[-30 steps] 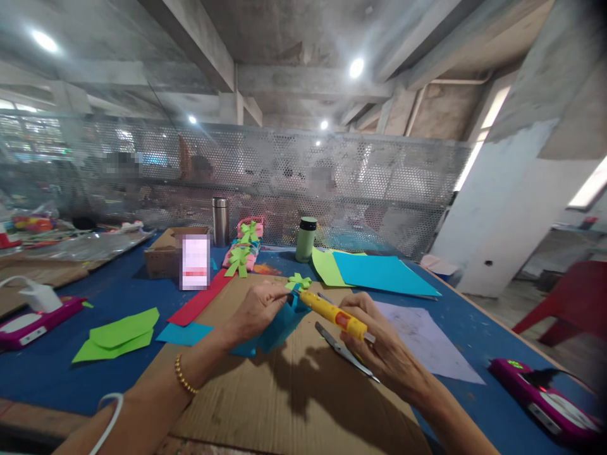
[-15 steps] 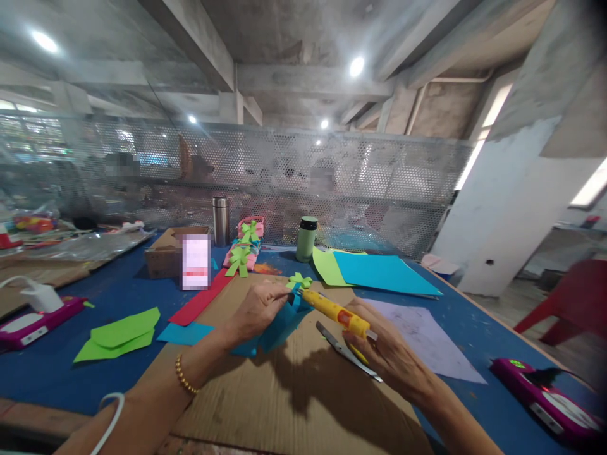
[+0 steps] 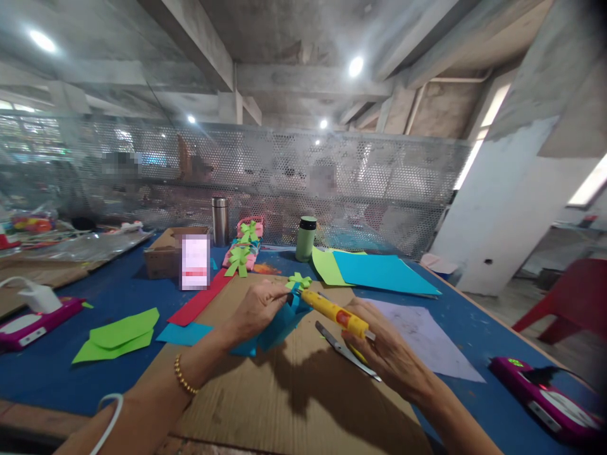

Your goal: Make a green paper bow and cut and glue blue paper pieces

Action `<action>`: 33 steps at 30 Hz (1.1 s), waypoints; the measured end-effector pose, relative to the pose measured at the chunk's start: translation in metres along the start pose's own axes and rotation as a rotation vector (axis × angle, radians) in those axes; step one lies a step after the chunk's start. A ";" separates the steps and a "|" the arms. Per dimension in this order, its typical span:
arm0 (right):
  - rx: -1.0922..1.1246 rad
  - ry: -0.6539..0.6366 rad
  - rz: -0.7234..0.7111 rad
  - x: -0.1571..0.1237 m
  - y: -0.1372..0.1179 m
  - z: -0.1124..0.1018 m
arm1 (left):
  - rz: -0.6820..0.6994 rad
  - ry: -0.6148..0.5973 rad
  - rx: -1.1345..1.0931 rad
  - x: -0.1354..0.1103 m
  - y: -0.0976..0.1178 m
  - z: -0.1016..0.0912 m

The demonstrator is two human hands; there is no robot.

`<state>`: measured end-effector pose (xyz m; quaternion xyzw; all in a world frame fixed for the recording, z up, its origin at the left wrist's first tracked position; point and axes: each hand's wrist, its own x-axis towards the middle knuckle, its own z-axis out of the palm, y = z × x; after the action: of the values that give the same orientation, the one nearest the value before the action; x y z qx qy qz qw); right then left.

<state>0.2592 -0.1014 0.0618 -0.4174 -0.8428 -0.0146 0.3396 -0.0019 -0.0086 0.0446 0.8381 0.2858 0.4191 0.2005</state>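
Pinched between the fingers of my left hand (image 3: 263, 306) is a folded blue paper piece (image 3: 279, 323), held above a cardboard sheet (image 3: 265, 404). My right hand (image 3: 374, 332) is wrapped round a yellow glue gun (image 3: 332, 309). The gun's nozzle points left and meets the top edge of the blue paper, close to my left fingertips. Just behind the paper lies a light-green paper bow (image 3: 300, 280). Scissors (image 3: 344, 351) rest on the cardboard beneath my right hand, which partly hides their yellow handle.
Green paper (image 3: 116, 332), a red strip (image 3: 202, 297) and blue sheets (image 3: 389, 273) lie around the cardboard. Behind stand a steel flask (image 3: 220, 221), a green bottle (image 3: 306, 239), a cardboard box (image 3: 161, 256) and a pink item with green bows (image 3: 241, 249). Magenta power strips (image 3: 540, 395) sit at both sides.
Hardly anything differs. Both hands keep their places with the glue gun's nozzle at the blue paper, and the whole view has shifted very slightly.
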 end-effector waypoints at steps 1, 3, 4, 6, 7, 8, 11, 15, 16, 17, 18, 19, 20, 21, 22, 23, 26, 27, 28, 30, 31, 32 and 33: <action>0.001 -0.003 0.002 0.000 0.001 0.000 | -0.001 0.003 -0.001 0.000 0.000 0.000; 0.004 -0.002 0.000 0.000 0.002 0.000 | -0.004 0.005 0.000 0.000 0.000 0.000; 0.003 0.002 -0.003 0.000 0.001 -0.001 | -0.007 0.005 0.001 0.000 0.000 0.000; -0.004 0.012 -0.008 0.001 0.000 -0.002 | -0.012 0.001 0.002 0.001 0.000 0.000; -0.009 0.016 -0.009 0.001 -0.002 -0.003 | -0.013 -0.002 0.003 0.001 0.001 0.000; -0.013 0.019 -0.011 0.002 -0.003 -0.003 | -0.012 -0.005 0.004 0.000 0.001 0.000; -0.018 0.010 -0.018 0.003 -0.005 -0.003 | -0.005 -0.013 0.006 0.000 0.002 0.001; -0.028 0.000 -0.004 0.001 -0.004 -0.002 | -0.003 -0.015 0.008 0.000 0.001 0.002; -0.028 -0.002 -0.001 0.000 -0.003 -0.001 | -0.005 -0.013 0.009 0.000 0.001 0.002; -0.026 -0.005 0.001 0.000 -0.002 -0.001 | -0.007 -0.010 0.008 0.000 0.000 0.003; -0.021 -0.009 0.000 0.000 -0.002 -0.002 | -0.007 -0.008 0.005 0.000 -0.001 0.002; -0.014 -0.014 -0.003 0.000 -0.001 -0.002 | -0.007 -0.006 0.001 0.000 -0.001 0.002; -0.006 -0.014 -0.006 0.000 0.000 -0.002 | -0.006 -0.004 -0.001 0.000 -0.002 0.002; 0.000 -0.015 -0.008 0.000 0.001 -0.002 | -0.005 -0.001 -0.005 0.000 -0.002 0.002; 0.006 -0.014 -0.010 0.000 0.002 -0.002 | -0.003 0.003 -0.008 0.000 -0.001 0.002; 0.011 -0.012 -0.013 0.000 0.003 -0.002 | 0.000 0.006 -0.009 0.000 -0.001 0.001; 0.020 -0.002 -0.025 0.000 0.004 -0.001 | 0.021 0.018 -0.007 0.000 0.000 0.001; 0.021 0.000 -0.026 0.000 0.004 -0.002 | 0.033 0.022 -0.005 0.000 0.000 0.001; 0.022 -0.001 -0.025 0.000 0.003 -0.002 | 0.044 0.025 -0.001 0.000 -0.001 0.001; 0.025 -0.008 -0.021 0.000 0.002 -0.002 | 0.062 0.028 0.009 0.000 -0.001 0.002; 0.029 -0.014 -0.021 0.000 0.001 -0.003 | 0.067 0.030 0.013 0.000 -0.001 0.002; 0.033 -0.019 -0.020 0.000 0.001 -0.003 | 0.070 0.031 0.015 0.000 -0.002 0.002; 0.036 -0.022 -0.020 -0.001 0.002 -0.003 | 0.071 0.031 0.014 0.000 -0.002 0.002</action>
<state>0.2622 -0.1016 0.0633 -0.4030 -0.8507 0.0020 0.3375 -0.0004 -0.0072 0.0422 0.8425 0.2618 0.4370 0.1751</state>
